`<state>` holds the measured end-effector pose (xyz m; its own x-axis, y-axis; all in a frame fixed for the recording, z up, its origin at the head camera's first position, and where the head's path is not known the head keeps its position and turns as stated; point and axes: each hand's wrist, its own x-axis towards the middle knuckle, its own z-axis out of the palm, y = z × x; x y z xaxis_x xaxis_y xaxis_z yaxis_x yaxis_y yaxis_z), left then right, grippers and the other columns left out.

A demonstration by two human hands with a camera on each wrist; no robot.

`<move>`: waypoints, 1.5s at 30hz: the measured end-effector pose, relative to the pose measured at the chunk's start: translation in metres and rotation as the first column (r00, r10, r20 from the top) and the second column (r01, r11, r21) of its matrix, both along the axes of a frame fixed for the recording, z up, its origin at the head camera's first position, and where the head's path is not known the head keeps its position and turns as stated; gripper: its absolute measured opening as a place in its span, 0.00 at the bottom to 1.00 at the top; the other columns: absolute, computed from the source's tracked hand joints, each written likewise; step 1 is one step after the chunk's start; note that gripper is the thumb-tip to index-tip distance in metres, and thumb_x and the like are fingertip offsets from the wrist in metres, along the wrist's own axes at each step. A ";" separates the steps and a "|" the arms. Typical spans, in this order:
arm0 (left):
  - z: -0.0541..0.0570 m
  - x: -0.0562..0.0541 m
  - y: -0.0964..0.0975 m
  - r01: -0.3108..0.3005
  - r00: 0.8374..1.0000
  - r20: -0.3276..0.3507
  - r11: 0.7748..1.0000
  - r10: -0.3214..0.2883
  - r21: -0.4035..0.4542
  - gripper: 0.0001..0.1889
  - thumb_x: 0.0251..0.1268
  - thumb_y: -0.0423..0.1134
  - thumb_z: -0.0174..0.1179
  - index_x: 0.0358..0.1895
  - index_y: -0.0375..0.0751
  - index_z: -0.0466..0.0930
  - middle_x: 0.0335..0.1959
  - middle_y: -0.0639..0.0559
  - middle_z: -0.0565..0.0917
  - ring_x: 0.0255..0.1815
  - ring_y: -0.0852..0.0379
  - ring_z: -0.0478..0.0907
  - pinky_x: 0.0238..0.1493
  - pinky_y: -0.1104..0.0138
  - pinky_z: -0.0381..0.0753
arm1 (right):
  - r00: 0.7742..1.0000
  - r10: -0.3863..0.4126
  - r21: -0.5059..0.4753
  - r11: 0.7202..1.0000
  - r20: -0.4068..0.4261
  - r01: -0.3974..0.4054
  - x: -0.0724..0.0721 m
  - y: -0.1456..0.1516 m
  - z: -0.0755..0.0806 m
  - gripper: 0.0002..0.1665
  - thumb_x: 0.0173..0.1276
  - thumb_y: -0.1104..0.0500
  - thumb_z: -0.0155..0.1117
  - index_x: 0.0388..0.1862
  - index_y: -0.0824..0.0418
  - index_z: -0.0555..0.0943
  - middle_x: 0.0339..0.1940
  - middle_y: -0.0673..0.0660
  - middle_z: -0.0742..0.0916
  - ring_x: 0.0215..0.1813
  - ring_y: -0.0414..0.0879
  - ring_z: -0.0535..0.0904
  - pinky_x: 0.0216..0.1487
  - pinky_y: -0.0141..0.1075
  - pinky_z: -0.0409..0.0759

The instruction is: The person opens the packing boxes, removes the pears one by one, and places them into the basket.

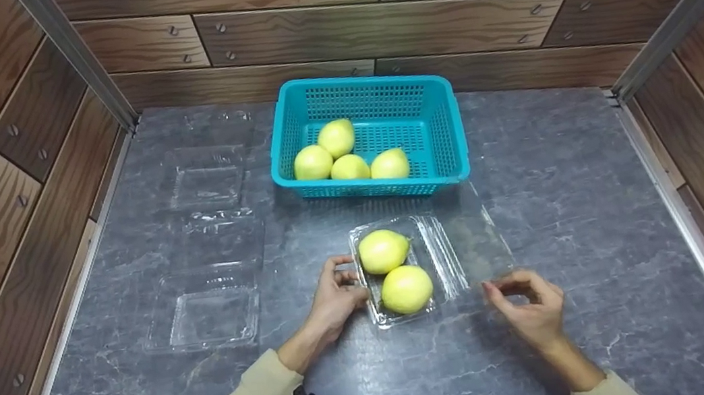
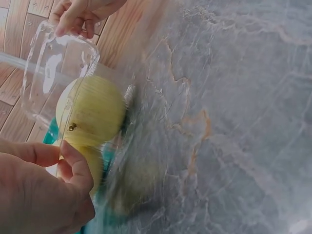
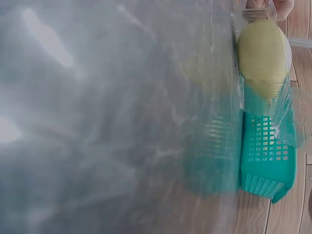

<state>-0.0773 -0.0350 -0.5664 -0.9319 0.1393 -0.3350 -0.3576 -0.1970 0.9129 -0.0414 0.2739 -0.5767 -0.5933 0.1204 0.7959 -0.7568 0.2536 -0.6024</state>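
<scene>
A clear plastic clamshell container (image 1: 422,239) lies opened out on the table, its lid (image 1: 481,245) folded to the right. Two yellow pears (image 1: 384,252) sit side by side in its base. At the base's left edge, my left hand (image 1: 332,302) pinches the rim between thumb and fingers, as the left wrist view shows. The thumb and fingers of my right hand (image 1: 533,309) pinch the lid's near right corner. In the right wrist view one pear (image 3: 263,56) shows through the plastic, and the right hand is out of sight.
A turquoise basket (image 1: 360,81) with several yellow pears (image 1: 336,138) stands behind the container. On the left lie two more opened clear containers (image 1: 215,317), without fruit. A grey marbled table (image 1: 596,192) extends between wood-patterned walls (image 1: 384,27) with metal edges.
</scene>
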 end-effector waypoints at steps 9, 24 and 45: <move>0.003 -0.004 0.000 0.021 0.999 0.027 1.000 -0.020 -0.005 0.38 0.46 0.13 0.58 0.66 0.33 0.64 0.39 0.50 0.73 0.27 0.61 0.75 0.27 0.72 0.79 | 0.975 0.065 -0.271 0.963 0.214 -0.005 0.012 -0.003 0.007 0.11 0.50 0.92 0.62 0.28 0.85 0.74 0.27 0.52 0.91 0.27 0.37 0.89 0.28 0.24 0.87; 0.004 -0.004 0.001 0.014 1.000 0.027 1.000 -0.013 -0.021 0.38 0.43 0.14 0.56 0.65 0.34 0.65 0.39 0.50 0.73 0.28 0.61 0.75 0.27 0.72 0.81 | 0.941 0.173 -0.483 0.875 0.292 -0.010 0.011 0.008 0.009 0.12 0.60 0.83 0.70 0.35 0.74 0.77 0.27 0.60 0.88 0.26 0.48 0.91 0.29 0.36 0.91; 0.004 -0.002 0.000 0.004 1.000 0.029 1.000 -0.004 -0.003 0.37 0.44 0.14 0.57 0.64 0.34 0.64 0.39 0.49 0.72 0.27 0.60 0.74 0.27 0.72 0.81 | 0.909 0.070 -0.298 0.952 0.411 0.061 -0.017 0.045 0.031 0.15 0.57 0.88 0.64 0.44 0.92 0.76 0.28 0.51 0.89 0.23 0.40 0.85 0.25 0.29 0.87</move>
